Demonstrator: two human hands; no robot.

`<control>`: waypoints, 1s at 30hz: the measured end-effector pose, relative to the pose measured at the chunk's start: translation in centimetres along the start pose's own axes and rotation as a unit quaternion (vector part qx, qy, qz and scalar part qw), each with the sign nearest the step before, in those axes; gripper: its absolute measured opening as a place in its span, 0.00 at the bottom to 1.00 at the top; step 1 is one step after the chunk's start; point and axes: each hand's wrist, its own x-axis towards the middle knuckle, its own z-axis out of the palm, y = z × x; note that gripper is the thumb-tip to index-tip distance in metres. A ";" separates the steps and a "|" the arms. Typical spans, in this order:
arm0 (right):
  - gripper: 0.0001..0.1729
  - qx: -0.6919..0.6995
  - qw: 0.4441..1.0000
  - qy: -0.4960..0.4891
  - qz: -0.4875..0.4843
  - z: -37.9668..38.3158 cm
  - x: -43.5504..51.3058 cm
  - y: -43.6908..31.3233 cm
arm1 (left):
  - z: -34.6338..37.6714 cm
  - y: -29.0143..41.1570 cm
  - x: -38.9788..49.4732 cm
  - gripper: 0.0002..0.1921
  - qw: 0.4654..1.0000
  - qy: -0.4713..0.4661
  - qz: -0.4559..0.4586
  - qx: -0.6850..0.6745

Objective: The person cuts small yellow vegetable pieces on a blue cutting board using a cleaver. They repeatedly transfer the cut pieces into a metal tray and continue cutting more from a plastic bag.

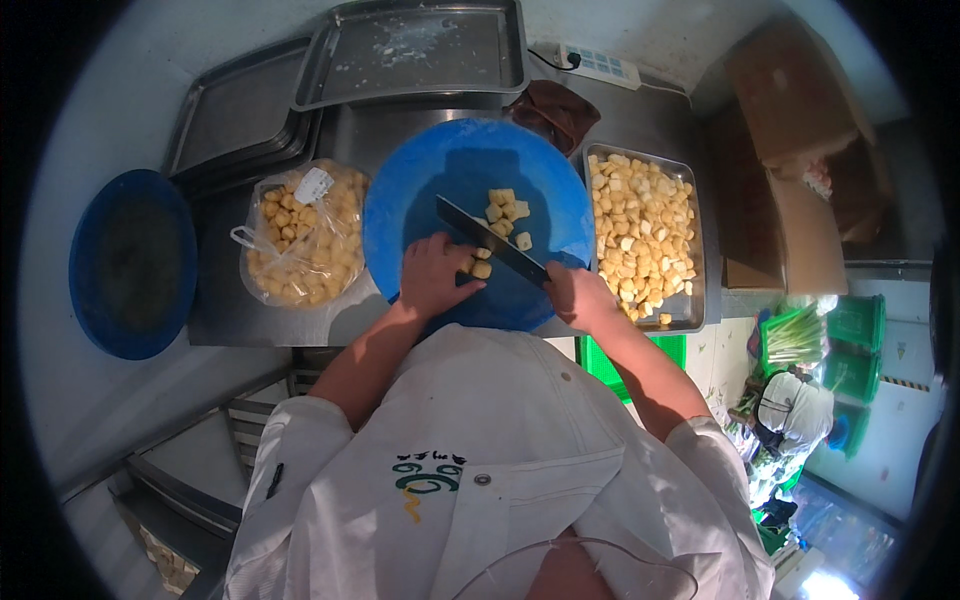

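Note:
My right hand (579,294) grips the handle of a cleaver (491,238), whose blade lies slantwise over a round blue cutting board (465,146). On the near side of the blade, my left hand (435,276) holds a few pale-yellow tofu-like pieces (481,268) between thumb and fingers. Several cut pieces (506,206) rest just beyond the blade. To the right, a metal tray (684,321) is heaped with halved pieces (641,225). A clear plastic bag (307,232) full of whole pieces stands left of the board.
Stacked metal trays (240,105) and a larger stained tray (442,49) line the back. A brown cloth (555,112) and a power strip (600,64) are behind the board. Cardboard boxes (806,225) stand right; another blue board (133,262) leans left. A person (795,409) works farther off.

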 end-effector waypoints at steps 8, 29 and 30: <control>0.09 0.098 0.990 0.105 0.009 1.5 -1.7 -0.1 | 1.2 -1.5 -1.7 0.13 0.999 -0.025 0.014 -0.045; 0.10 0.100 0.995 0.015 0.023 1.0 -0.9 -4.2 | -0.8 -2.8 -4.5 0.08 0.993 -0.108 0.041 -0.019; 0.10 0.093 0.996 0.007 0.017 0.8 -0.6 -4.6 | -1.0 -2.8 -4.6 0.07 0.994 -0.097 0.045 -0.035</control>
